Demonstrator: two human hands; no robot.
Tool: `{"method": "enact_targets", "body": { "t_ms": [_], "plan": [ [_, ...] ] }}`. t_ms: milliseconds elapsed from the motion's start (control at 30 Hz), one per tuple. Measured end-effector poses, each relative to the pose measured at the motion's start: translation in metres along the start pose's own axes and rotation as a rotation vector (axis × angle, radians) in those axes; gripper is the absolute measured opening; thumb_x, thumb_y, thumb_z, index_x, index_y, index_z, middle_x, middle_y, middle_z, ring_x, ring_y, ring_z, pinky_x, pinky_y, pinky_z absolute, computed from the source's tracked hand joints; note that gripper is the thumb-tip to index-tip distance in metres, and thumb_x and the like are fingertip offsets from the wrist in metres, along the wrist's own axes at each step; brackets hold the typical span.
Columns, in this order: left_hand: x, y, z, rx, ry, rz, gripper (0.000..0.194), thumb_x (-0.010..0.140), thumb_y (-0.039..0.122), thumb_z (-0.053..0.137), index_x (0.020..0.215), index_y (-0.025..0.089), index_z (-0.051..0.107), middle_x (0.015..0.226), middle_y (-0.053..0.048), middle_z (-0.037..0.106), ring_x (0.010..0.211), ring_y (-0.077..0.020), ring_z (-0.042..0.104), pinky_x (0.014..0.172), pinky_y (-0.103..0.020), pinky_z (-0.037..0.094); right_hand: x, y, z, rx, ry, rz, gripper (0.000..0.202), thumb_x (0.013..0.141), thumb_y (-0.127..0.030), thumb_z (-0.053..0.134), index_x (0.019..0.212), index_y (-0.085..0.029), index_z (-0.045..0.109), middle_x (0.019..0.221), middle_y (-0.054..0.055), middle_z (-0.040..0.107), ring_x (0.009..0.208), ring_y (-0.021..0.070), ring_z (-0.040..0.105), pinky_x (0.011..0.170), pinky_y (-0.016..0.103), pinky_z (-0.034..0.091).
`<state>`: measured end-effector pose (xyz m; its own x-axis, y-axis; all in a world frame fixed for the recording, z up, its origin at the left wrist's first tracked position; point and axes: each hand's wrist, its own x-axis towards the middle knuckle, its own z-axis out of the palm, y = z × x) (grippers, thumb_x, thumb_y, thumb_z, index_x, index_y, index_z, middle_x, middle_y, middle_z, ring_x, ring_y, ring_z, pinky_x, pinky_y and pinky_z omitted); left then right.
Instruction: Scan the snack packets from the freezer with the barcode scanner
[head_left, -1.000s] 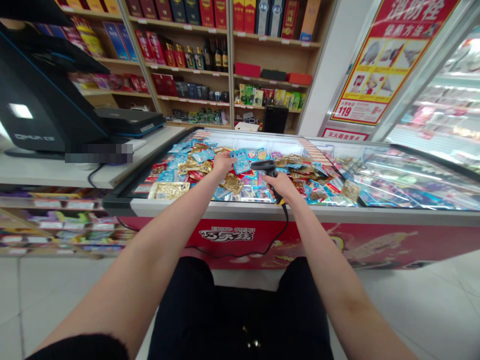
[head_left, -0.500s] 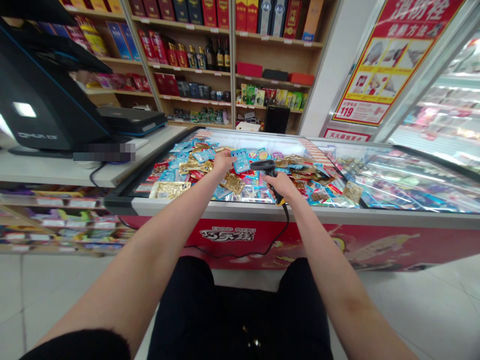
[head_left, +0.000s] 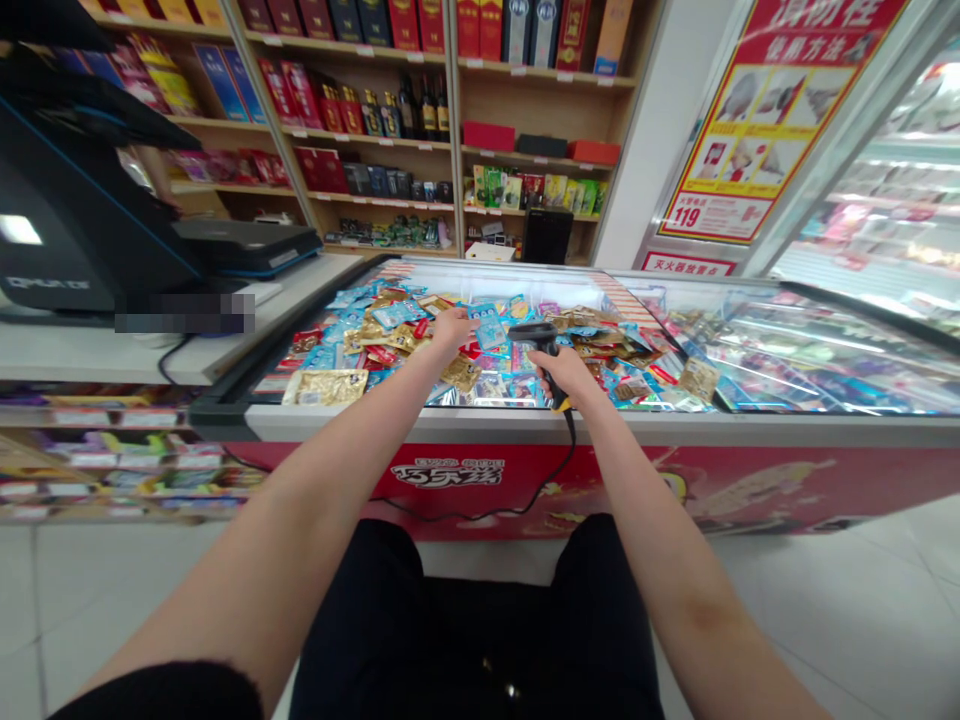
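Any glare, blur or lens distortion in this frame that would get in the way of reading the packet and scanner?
Head view: wide-angle bending bows the shelves and the freezer rim; glare streaks the glass lid at right; a pixelated patch masks part of the counter. The left hand with its blue packet and the right hand with the scanner are evenly lit but small, so the print is unreadable.

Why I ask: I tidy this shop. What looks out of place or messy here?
The snack packets lie in a loose jumble on the freezer lid, not in rows. The left hand holds a blue packet; the right hand holds a scanner. Nothing looks spilled or damaged.
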<state>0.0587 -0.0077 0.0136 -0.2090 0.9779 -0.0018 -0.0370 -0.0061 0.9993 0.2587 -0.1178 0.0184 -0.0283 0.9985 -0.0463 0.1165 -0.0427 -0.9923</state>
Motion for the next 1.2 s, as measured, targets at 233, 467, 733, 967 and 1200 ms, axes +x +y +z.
{"method": "enact_targets", "body": {
  "t_ms": [233,467,733,967,1200],
  "plan": [
    [-0.001,0.006,0.062,-0.094,-0.068,-0.107,0.041,0.056,-0.004,0.078,0.059,0.019,0.043,0.051,0.005,0.049,0.072,-0.0184,0.07,0.079,-0.033,0.063,0.006,0.007,-0.053,0.125,0.169,-0.039,0.022,0.088,-0.025,0.067,0.074,-0.022,0.049,0.048,-0.005,0.051,0.034,0.0104,0.043,0.032,0.023,0.038],
    [-0.006,0.014,0.159,-0.195,-0.216,-0.056,0.028,0.065,-0.003,0.072,0.084,0.015,0.062,0.075,-0.004,0.07,0.089,-0.0215,0.074,0.088,-0.033,0.061,0.004,0.001,-0.109,0.222,0.379,-0.133,0.022,0.085,-0.026,0.069,0.077,-0.023,0.049,0.052,-0.004,0.053,0.037,0.012,0.047,0.032,0.025,0.039],
    [-0.023,0.004,0.196,0.394,-0.275,0.345,0.038,0.064,0.0,0.071,0.1,0.014,0.078,0.105,-0.01,0.078,0.113,-0.0319,0.069,0.107,-0.041,0.05,-0.004,0.014,-0.122,0.22,0.405,-0.053,0.023,0.086,-0.029,0.069,0.078,-0.024,0.048,0.051,-0.006,0.051,0.035,0.0117,0.045,0.033,0.025,0.039],
    [-0.029,0.005,0.141,0.602,-0.209,0.497,0.034,0.075,0.004,0.065,0.103,0.017,0.079,0.119,-0.011,0.075,0.122,-0.0293,0.065,0.113,-0.037,0.043,0.0,0.014,-0.085,0.239,0.278,-0.006,0.021,0.088,-0.024,0.067,0.077,-0.023,0.049,0.049,-0.005,0.052,0.035,0.0113,0.044,0.031,0.023,0.038],
    [-0.027,0.001,0.06,0.752,-0.073,0.477,0.032,0.077,0.011,0.067,0.107,0.019,0.077,0.126,-0.013,0.071,0.125,-0.0325,0.062,0.114,-0.042,0.042,0.006,0.012,-0.026,0.238,0.097,0.076,0.025,0.091,-0.027,0.067,0.073,-0.021,0.05,0.051,-0.005,0.053,0.036,0.0099,0.046,0.034,0.022,0.041]
  ]
}}
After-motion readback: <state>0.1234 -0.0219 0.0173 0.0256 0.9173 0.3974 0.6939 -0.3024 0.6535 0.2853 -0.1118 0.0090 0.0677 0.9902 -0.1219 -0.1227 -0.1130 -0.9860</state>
